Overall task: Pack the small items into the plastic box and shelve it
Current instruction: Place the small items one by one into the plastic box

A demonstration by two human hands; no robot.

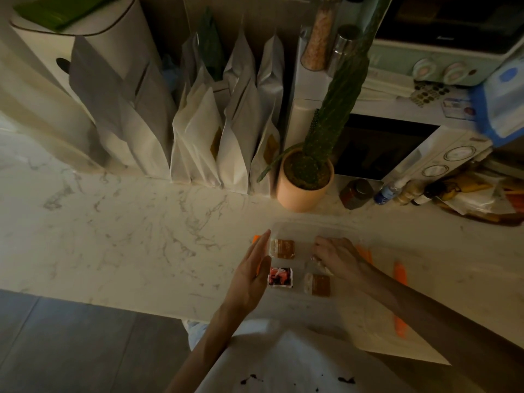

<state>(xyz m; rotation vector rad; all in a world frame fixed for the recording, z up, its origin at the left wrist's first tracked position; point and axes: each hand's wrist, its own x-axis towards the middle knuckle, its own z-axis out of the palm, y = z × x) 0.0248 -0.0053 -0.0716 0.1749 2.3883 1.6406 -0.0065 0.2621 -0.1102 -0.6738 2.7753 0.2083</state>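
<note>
Dim light, looking down at my own arms over a marbled white surface [141, 222]. My left hand [252, 268] is flat and open, fingers straight and together, edge-on against the left wall of the clear plastic box [295, 226]. My right hand [337, 258] reaches into the box from the right, fingers curled down over a pale wrapped item [319, 262] at the box's right side; looks like a pinch on it, though the fingertips are partly hidden.

Inside the box (wall is see-through, hard to trace its edges): a red-and-black packet [280, 277] at near left, just beside my left palm; a brown-and-white packet [317, 284] at near right; another brown-and-white packet [283, 248] at far left. All three lie flat, apart from each other.

Orange strips [399, 275] lie on the surface right of the box, partly under my right forearm; cannot tell what they are.

Farther back: a peach pot [303, 194] holding a tall cactus [337, 109], just behind the box. Right of the pot, a dark jar [355, 194] and a few small bottles [397, 191] in a row in front of a white microwave [425, 154]. A mint-green oven [442, 52] sits above it. Left of the pot, a row of white stand-up pouches [226, 131] leans against the back wall, contents not visible. Far left, a white box [85, 52] with a green thing on top.
</note>
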